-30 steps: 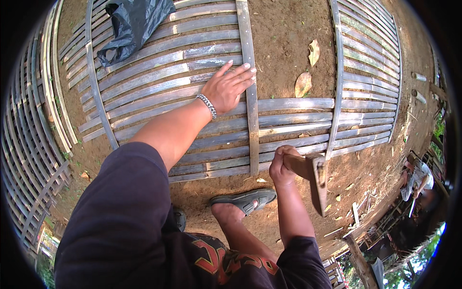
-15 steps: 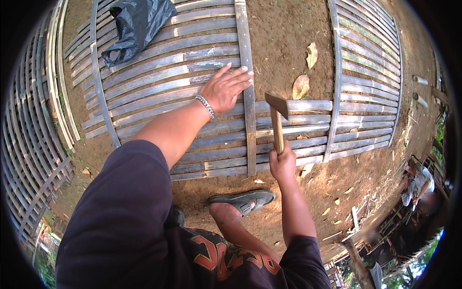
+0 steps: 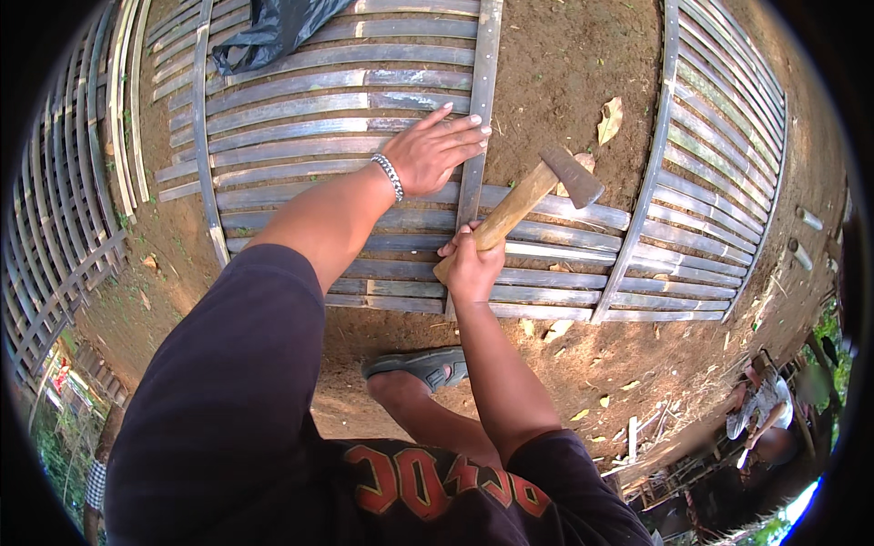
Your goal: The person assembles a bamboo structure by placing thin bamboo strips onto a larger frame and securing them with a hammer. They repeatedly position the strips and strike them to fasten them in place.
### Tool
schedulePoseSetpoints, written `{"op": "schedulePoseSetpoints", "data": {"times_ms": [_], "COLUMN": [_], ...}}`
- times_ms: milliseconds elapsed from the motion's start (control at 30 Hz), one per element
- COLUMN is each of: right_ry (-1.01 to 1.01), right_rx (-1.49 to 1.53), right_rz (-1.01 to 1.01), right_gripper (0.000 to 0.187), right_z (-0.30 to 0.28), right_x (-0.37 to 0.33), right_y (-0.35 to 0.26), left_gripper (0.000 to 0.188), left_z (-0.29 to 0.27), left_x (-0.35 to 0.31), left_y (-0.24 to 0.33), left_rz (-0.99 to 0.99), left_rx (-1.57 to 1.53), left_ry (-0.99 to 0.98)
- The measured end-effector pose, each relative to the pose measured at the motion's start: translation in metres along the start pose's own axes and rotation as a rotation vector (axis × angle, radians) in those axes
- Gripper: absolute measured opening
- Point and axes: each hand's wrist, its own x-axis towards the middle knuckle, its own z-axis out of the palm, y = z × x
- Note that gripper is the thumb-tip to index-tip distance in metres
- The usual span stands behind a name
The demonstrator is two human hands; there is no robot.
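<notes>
A bamboo slat panel (image 3: 300, 127) lies on the ground before me, with a long dark crosspiece (image 3: 482, 82) running across its slats. My left hand (image 3: 430, 156) rests flat on the panel, fingers spread, the fingertips on the crosspiece. A chain bracelet (image 3: 390, 176) circles that wrist. In my right hand (image 3: 478, 268) is a wooden-handled hatchet (image 3: 517, 209), gripped low on the handle near the crosspiece. Its rusty metal head points away to the right, above the gap in the slats. Whether the hatchet touches the panel is hard to tell.
A black plastic bag (image 3: 282, 32) lies on the far left slats. Slats continue right past a second crosspiece (image 3: 637, 182). Dry leaves (image 3: 610, 121) lie on bare soil. Another slatted panel (image 3: 64, 200) stands at left. Cut bamboo pieces (image 3: 801, 255) and a person (image 3: 765, 414) are at right.
My right hand has brought the hatchet left toward the crosspiece and tilted it, its head now pointing up and right. My left hand stays on the crosspiece. The view has shifted slightly.
</notes>
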Motion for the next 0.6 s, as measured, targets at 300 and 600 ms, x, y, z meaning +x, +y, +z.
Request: {"op": "schedulePoseSetpoints", "data": {"times_ms": [300, 600], "right_ry": [0.030, 0.173], "right_rx": [-0.128, -0.183], "right_rz": [-0.126, -0.217], "right_gripper": [0.005, 0.005], "right_z": [0.004, 0.026], "right_x": [0.011, 0.008], "right_y": [0.003, 0.001], "left_gripper": [0.041, 0.046], "left_z": [0.003, -0.122], "left_x": [0.003, -0.113], "left_y": [-0.002, -0.069], "left_rz": [0.022, -0.008], "left_rx": [-0.184, -0.280], "left_ry": [0.124, 0.206]}}
